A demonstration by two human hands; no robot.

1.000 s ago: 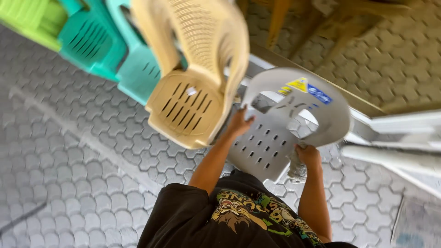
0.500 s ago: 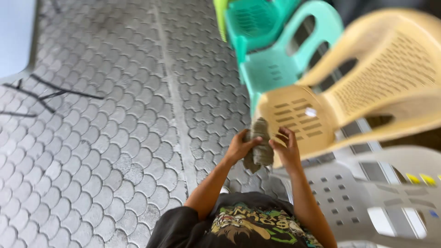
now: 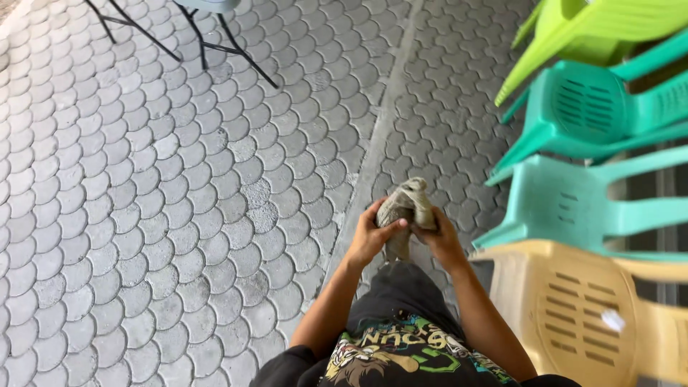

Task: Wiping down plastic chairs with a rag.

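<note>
Grey rag bunched, long axis running 12 to 6 o'clock, left hand and right hand both clenched round it, forearms angled inward.

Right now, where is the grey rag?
In the head view, the grey rag is bunched between the left hand and right hand, over the paving, left of the beige chair.

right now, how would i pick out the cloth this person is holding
Start from the row of plastic chairs along the right edge, then move left to the two bare hands over the grey paving. The rag is the crumpled, grey-beige bundle gripped between the left hand and right hand, the only soft, dull thing there.
</note>
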